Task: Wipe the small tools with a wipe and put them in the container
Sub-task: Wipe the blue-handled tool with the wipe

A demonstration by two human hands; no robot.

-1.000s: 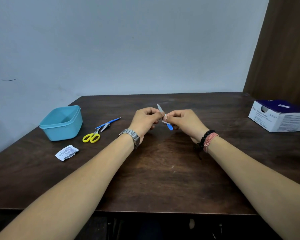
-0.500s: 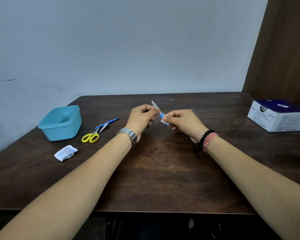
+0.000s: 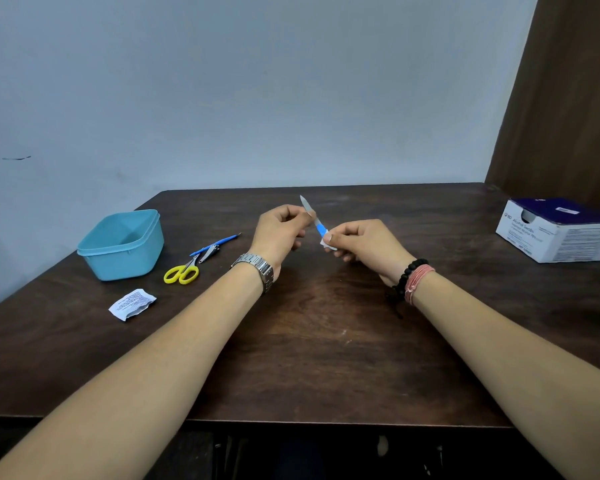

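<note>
Behind the dark wooden table (image 3: pixel 309 358) a plain pale blue-grey wall is seen, and at the right a brown wooden panel stands.

From the head view, both forearms are stretched over the table and the hands are held above its middle. A small nail file (image 3: pixel 313 216) with a metal blade and a blue handle is held tilted between them, with the tip pointing up and away. The metal blade is pinched by the left hand (image 3: pixel 279 233), whose fingers are curled around it. A metal watch (image 3: pixel 257 270) is worn on the left wrist. The blue handle end is gripped by the right hand (image 3: pixel 364 245) through a small white wipe (image 3: pixel 327 243), which is folded around the handle under the thumb. Black beads and a pink cord bracelet (image 3: pixel 413 280) are worn on the right wrist.

At the left of the table a light blue container (image 3: pixel 122 244) is placed, open at the top; nothing can be seen inside it. Just beside it, to the right, yellow-handled scissors (image 3: pixel 184 270), a nail clipper (image 3: pixel 209 252) and a thin blue tool (image 3: pixel 219 242) are laid close together. Nearer to the person, a torn white wipe packet (image 3: pixel 132 304) is lying flat. At the far right edge a white and dark blue box (image 3: pixel 561 230) of swabs is placed.
</note>
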